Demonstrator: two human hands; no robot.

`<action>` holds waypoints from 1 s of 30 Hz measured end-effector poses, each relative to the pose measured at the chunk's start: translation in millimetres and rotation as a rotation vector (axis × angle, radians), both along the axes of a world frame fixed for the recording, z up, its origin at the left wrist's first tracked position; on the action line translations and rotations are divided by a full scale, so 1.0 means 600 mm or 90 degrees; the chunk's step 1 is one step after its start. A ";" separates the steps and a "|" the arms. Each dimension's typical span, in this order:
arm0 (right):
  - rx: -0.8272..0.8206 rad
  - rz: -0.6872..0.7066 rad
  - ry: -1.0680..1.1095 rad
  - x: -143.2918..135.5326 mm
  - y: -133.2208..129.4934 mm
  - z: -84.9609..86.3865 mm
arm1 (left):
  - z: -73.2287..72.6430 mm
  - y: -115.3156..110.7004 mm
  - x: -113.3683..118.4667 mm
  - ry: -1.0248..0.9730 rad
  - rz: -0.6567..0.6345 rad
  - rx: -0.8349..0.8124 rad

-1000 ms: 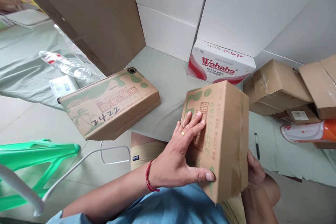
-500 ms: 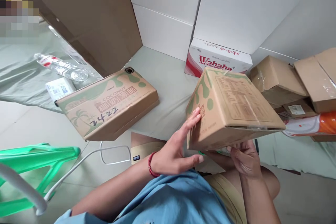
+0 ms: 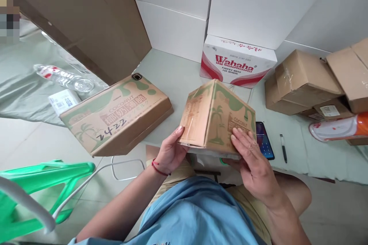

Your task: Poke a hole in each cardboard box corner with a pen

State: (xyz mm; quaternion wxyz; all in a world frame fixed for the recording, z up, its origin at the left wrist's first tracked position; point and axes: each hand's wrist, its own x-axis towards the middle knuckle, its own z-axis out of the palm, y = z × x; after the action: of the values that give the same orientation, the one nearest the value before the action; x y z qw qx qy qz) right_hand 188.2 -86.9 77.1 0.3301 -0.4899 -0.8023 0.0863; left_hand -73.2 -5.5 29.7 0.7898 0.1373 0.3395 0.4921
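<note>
A brown cardboard box with green print (image 3: 221, 118) is tilted in front of me, one upright corner facing me, between both hands. My left hand (image 3: 174, 153) grips its lower left edge, thumb on the side and fingers underneath. My right hand (image 3: 253, 160) presses against the printed right side, fingers laid over the lettering, and the box is held between the two. Left of it lies a second coconut-print box (image 3: 117, 115) with handwritten marks and a small black object (image 3: 137, 77) on its top corner.
A white and red Wahaba box (image 3: 238, 61) stands by the white panels. Rightward are a phone (image 3: 264, 139), a pen (image 3: 283, 148), brown boxes (image 3: 304, 80) and an orange-white package (image 3: 333, 127). A bottle (image 3: 63, 78) and green stool (image 3: 43, 195) are leftward.
The held box has turned and shifted left, showing its printed side toward the right. My left hand has moved to its lower left edge, my right hand onto its right side. Phone and pen are now visible.
</note>
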 end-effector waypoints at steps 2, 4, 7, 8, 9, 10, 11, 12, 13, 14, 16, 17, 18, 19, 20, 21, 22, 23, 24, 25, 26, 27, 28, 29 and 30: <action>0.024 0.005 -0.024 -0.016 0.006 -0.003 | -0.012 -0.010 -0.014 0.002 -0.006 -0.016; 0.035 0.013 -0.032 -0.028 0.009 -0.008 | -0.018 -0.020 -0.034 0.033 -0.032 -0.011; 0.039 0.055 -0.009 -0.034 0.005 -0.011 | -0.021 -0.033 -0.065 0.100 -0.061 -0.001; 0.041 0.059 0.012 -0.031 0.001 -0.010 | -0.023 -0.036 -0.074 0.120 -0.059 0.003; 0.045 0.046 0.039 -0.025 -0.004 -0.010 | -0.025 -0.039 -0.081 0.137 -0.054 0.010; 0.048 0.008 0.074 -0.016 -0.008 -0.010 | -0.027 -0.041 -0.087 0.151 -0.051 0.018; 0.046 -0.057 0.119 -0.005 -0.013 -0.013 | -0.030 -0.043 -0.092 0.161 -0.054 0.029; 0.034 -0.140 0.174 0.008 -0.016 -0.017 | -0.032 -0.044 -0.095 0.168 -0.065 0.042; 0.004 -0.226 0.241 0.022 -0.018 -0.024 | -0.034 -0.045 -0.097 0.173 -0.082 0.054; -0.048 -0.298 0.316 0.036 -0.019 -0.033 | -0.035 -0.044 -0.097 0.176 -0.105 0.065; -0.195 -0.375 0.463 0.059 -0.020 -0.055 | -0.032 -0.043 -0.097 0.180 -0.143 0.078; -0.267 -0.373 0.516 0.066 -0.020 -0.064 | -0.029 -0.041 -0.096 0.183 -0.155 0.080; -0.323 -0.353 0.550 0.069 -0.021 -0.072 | -0.026 -0.039 -0.094 0.187 -0.165 0.080; -0.357 -0.327 0.564 0.069 -0.024 -0.075 | -0.021 -0.036 -0.093 0.194 -0.172 0.079; -0.368 -0.300 0.563 0.066 -0.027 -0.074 | -0.017 -0.033 -0.092 0.202 -0.177 0.075; -0.363 -0.273 0.549 0.061 -0.031 -0.068 | -0.014 -0.031 -0.091 0.206 -0.180 0.066; -0.349 -0.247 0.524 0.053 -0.036 -0.057 | -0.012 -0.029 -0.091 0.203 -0.181 0.050; -0.322 -0.225 0.489 0.043 -0.041 -0.042 | -0.012 -0.028 -0.091 0.186 -0.176 0.028; -0.284 -0.207 0.449 0.032 -0.046 -0.024 | -0.015 -0.028 -0.091 0.155 -0.165 0.005; -0.236 -0.189 0.404 0.020 -0.050 -0.006 | -0.019 -0.029 -0.091 0.112 -0.151 -0.016; -0.182 -0.171 0.357 0.008 -0.053 0.013 | -0.026 -0.033 -0.090 0.064 -0.140 -0.033; -0.127 -0.154 0.311 -0.004 -0.056 0.030 | -0.034 -0.038 -0.088 0.014 -0.134 -0.045; -0.074 -0.140 0.268 -0.016 -0.058 0.045 | -0.043 -0.044 -0.086 -0.032 -0.134 -0.054; -0.029 -0.129 0.231 -0.027 -0.060 0.057 | -0.053 -0.052 -0.083 -0.073 -0.142 -0.059; 0.006 -0.122 0.201 -0.036 -0.062 0.065 | -0.062 -0.060 -0.079 -0.108 -0.151 -0.061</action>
State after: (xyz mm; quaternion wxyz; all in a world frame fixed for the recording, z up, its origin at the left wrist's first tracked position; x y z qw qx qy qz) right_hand 166.9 -123.9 116.3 0.4607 -0.5429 -0.6907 0.1263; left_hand -120.5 -41.5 -7.7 0.8739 0.0965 0.2759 0.3883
